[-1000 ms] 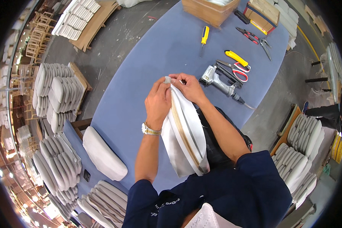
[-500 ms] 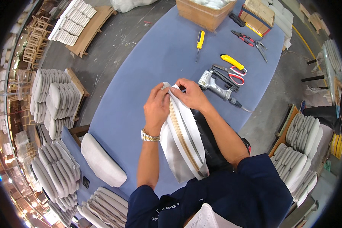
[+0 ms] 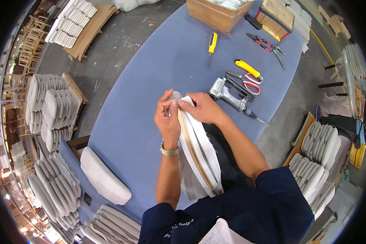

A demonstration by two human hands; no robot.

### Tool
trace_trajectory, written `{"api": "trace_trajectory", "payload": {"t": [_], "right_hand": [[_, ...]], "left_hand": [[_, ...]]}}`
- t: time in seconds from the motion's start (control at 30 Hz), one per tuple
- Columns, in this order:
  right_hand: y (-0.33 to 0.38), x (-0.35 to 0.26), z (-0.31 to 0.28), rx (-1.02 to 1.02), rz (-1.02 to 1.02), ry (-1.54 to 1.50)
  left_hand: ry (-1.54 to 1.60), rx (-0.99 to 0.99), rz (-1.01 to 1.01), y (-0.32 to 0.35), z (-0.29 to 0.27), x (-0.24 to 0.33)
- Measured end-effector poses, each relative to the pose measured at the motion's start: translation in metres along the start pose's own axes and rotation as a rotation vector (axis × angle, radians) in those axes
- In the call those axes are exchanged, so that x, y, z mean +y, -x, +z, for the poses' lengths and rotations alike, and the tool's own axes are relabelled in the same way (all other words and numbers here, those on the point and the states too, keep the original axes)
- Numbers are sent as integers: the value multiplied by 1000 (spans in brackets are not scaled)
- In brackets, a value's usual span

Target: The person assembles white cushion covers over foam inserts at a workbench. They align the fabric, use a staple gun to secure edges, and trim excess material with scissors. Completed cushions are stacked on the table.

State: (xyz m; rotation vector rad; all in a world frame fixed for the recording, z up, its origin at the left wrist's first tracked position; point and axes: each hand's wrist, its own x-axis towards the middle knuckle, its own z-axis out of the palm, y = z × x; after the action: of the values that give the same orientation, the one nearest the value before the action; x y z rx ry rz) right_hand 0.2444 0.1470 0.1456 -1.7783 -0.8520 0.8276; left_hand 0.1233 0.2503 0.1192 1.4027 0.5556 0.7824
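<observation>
A curved cushion piece in light grey fabric [image 3: 209, 156] stands on edge in front of me, its tan inner strip running lengthwise between pale fabric edges. At its far end my left hand [image 3: 168, 116] pinches the fabric with thumb and fingers. Right beside it, my right hand [image 3: 201, 107] grips the white fabric edge, its thumb close to the left thumb. The exact pinch point is partly hidden by the fingers. A silver staple gun [image 3: 227, 95] with a hose lies just right of my right hand.
On the blue table [image 3: 150, 77] lie a yellow screwdriver [image 3: 212, 44], a yellow cutter [image 3: 247, 67], red-handled scissors [image 3: 252, 84] and pliers [image 3: 259, 41]. A cardboard box [image 3: 219, 16] stands at the back. One grey cushion [image 3: 105, 175] lies left; stacked cushions [image 3: 55, 183] stand beyond.
My hands have shifted slightly nearer at the cushion's far end. My left fingers have lifted and curled differently, while the right hand still holds the fabric edge. The view has turned a little.
</observation>
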Motion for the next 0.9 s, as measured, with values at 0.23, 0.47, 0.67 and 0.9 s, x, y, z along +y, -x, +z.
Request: {"api": "trace_trajectory", "payload": {"t": [0.23, 0.47, 0.67, 0.9], "right_hand": [[20, -14, -2, -14, -231, 451], [38, -16, -10, -61, -346, 731], [56, -23, -6, -93, -280, 802], [56, -32, -3, -105, -235, 905]], "left_hand": [[179, -35, -32, 5, 9, -14], [202, -47, -37, 17, 17, -16], [245, -94, 43, 28, 17, -29], [306, -151, -52, 17, 12, -28]]}}
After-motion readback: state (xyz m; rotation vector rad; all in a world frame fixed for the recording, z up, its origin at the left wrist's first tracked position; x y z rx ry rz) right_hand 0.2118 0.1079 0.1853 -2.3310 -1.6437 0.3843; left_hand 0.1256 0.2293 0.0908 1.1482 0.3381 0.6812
